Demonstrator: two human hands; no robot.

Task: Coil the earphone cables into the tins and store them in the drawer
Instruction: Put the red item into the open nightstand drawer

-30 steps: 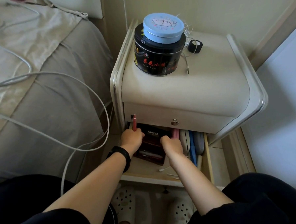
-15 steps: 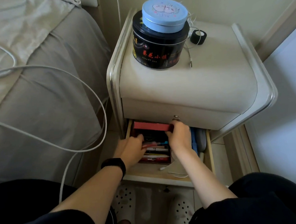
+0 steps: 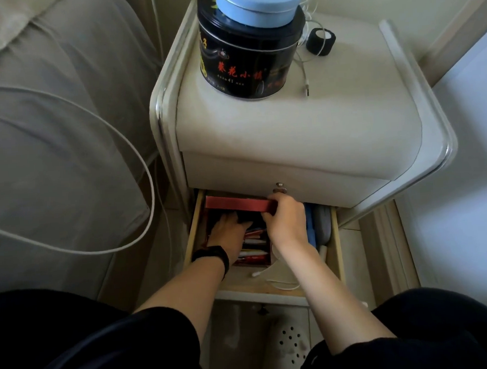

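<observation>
A small blue tin (image 3: 258, 5) sits on top of a large black tin (image 3: 247, 60) at the back of the nightstand. A thin white earphone cable (image 3: 304, 76) trails from behind the tins onto the top. The lower drawer (image 3: 337, 250) is pulled open. Inside it lies a dark box of pens whose red lid (image 3: 237, 203) is tipped up. My right hand (image 3: 286, 221) grips the lid's right end. My left hand (image 3: 229, 233) lies palm down inside the box on the pens, its fingertips in shadow.
A black tape roll (image 3: 321, 40) stands right of the tins. A white cord (image 3: 269, 270) and blue and grey items lie in the drawer's right part. The bed (image 3: 51, 138), with a looping white cable (image 3: 139, 150), is on the left. Perforated slippers (image 3: 290, 348) are below the drawer.
Both hands held the closed box by its sides. My right hand has since swung the red lid up, and my left hand has gone into the box. The view has come closer.
</observation>
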